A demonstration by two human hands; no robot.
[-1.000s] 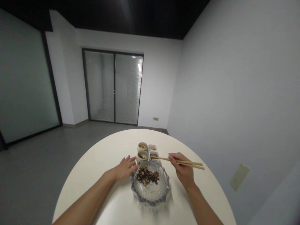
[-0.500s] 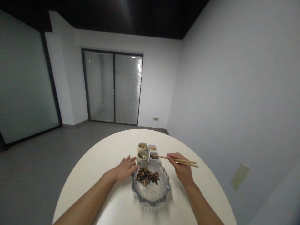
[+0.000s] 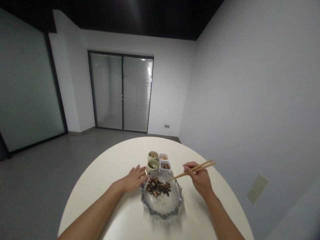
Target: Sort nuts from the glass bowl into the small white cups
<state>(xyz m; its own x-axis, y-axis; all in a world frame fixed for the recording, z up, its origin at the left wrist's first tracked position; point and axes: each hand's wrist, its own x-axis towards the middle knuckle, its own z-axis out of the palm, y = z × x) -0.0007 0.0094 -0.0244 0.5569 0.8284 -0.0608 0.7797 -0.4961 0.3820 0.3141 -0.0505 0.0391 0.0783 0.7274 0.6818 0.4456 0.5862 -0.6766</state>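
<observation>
My right hand (image 3: 199, 178) grips a pair of wooden chopsticks (image 3: 191, 170), their tips over the far right part of a clear glass bowl (image 3: 162, 206). Dark striped seeds (image 3: 157, 187) lie in a heap in the bowl's far half. With fingers stretched out, my left hand (image 3: 136, 177) rests at the bowl's left rim, close to a round cream cup (image 3: 153, 166). Beside that cup is a white square cup (image 3: 165, 166) with brown pieces in it. Whether the chopstick tips pinch anything is too small to tell.
Behind these stand another round cream cup (image 3: 152, 156) and another white cup (image 3: 163, 157), each with pale pieces inside. All of it sits on a round cream table (image 3: 120, 155). A white wall (image 3: 240, 100) runs along the right side.
My right hand has drawn the chopstick tips out of the near white cup and toward me, over the glass bowl. The chopsticks' back ends have risen. My left hand stays at the rim.
</observation>
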